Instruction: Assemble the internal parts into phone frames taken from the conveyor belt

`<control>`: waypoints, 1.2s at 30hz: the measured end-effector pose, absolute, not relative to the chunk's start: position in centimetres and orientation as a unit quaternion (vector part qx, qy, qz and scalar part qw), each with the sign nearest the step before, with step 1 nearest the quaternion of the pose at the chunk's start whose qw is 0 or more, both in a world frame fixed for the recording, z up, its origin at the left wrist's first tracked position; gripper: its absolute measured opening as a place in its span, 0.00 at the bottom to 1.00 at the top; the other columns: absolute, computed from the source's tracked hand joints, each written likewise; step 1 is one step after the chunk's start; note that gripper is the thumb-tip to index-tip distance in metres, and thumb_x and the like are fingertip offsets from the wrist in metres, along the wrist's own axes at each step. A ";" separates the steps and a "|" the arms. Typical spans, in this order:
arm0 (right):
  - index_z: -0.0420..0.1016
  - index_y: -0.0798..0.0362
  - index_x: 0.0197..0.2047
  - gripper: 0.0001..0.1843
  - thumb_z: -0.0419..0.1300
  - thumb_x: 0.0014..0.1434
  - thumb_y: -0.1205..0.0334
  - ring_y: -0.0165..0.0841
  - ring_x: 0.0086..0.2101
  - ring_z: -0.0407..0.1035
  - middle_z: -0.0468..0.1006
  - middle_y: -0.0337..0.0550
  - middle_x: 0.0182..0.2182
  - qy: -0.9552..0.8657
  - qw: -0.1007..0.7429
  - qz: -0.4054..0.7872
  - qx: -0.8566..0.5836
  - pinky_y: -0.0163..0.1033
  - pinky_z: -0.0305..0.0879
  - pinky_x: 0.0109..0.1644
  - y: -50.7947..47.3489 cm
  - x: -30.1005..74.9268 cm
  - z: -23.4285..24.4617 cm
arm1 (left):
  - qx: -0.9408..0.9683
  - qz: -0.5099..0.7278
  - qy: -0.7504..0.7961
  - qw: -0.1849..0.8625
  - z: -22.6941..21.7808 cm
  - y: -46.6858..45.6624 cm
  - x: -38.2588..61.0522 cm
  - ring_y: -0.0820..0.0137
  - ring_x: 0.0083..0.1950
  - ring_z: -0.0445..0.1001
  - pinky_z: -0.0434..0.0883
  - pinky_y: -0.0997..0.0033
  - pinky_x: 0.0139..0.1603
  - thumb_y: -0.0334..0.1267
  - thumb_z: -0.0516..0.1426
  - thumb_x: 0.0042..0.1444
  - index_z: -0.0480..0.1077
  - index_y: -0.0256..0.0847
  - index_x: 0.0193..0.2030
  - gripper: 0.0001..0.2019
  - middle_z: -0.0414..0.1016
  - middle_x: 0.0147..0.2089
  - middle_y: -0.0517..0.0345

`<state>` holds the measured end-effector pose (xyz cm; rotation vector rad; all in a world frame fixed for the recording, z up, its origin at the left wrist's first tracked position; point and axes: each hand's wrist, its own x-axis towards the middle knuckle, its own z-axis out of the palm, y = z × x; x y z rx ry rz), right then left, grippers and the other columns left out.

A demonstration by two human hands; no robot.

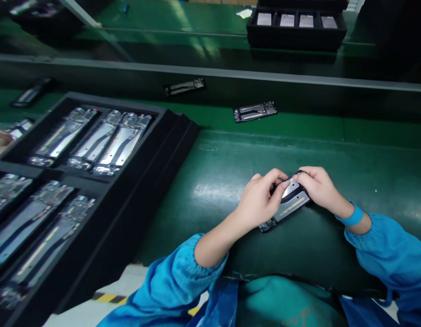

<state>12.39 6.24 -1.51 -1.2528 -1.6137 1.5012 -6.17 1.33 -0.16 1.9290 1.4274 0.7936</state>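
Note:
An opened phone body lies at a slant on the green bench in front of me, its silver inner plate, black ribbon cable and a pale strip facing up. My left hand reaches over it, thumb and forefinger pinched together at its upper edge; what sits between those fingertips is hidden. At the far right end, my right hand grips the body, with the thumb pressed onto its top face. A blue band circles the right wrist.
To my left stands a black compartment tray holding several similar phone bodies. Two more, a nearer phone body and a farther phone body, are near the ledge. A black box stands behind. Another person's hand shows at far left.

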 end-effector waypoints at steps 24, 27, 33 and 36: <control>0.66 0.54 0.40 0.15 0.63 0.49 0.73 0.23 0.13 0.59 0.81 0.44 0.34 -0.285 0.571 0.528 -0.561 0.28 0.49 0.10 16.7 19.7 -4.7 | 0.695 0.107 0.711 0.021 -2.0 15.4 -15.4 0.43 0.59 0.70 0.64 0.50 0.57 0.63 0.59 0.54 0.46 0.40 0.76 0.50 0.74 0.58 0.41; 0.68 0.55 0.48 0.19 0.59 0.50 0.73 0.24 0.13 0.58 0.79 0.41 0.31 -0.306 0.566 0.513 -0.568 0.29 0.52 0.12 16.6 19.6 -4.7 | 0.686 0.027 0.726 -0.025 -0.8 7.8 -12.4 0.40 0.55 0.73 0.67 0.50 0.51 0.68 0.56 0.55 0.47 0.35 0.75 0.51 0.76 0.55 0.34; 0.79 0.60 0.39 0.12 0.56 0.58 0.65 0.24 0.15 0.46 0.56 0.30 0.17 -0.471 0.443 0.532 -0.547 0.30 0.42 0.15 15.9 19.1 -4.1 | 0.842 0.083 0.506 0.168 0.6 1.4 -8.1 0.63 0.42 0.79 0.67 0.62 0.49 0.56 0.52 0.67 0.66 0.47 0.65 0.25 0.81 0.41 0.56; 0.81 0.59 0.38 0.13 0.58 0.58 0.61 0.25 0.17 0.49 0.56 0.31 0.17 -0.561 0.340 0.525 -0.542 0.31 0.44 0.18 14.8 18.7 -3.4 | 0.904 0.124 0.379 0.154 -0.6 3.7 -7.0 0.57 0.64 0.68 0.59 0.57 0.63 0.49 0.54 0.67 0.63 0.45 0.68 0.25 0.72 0.63 0.49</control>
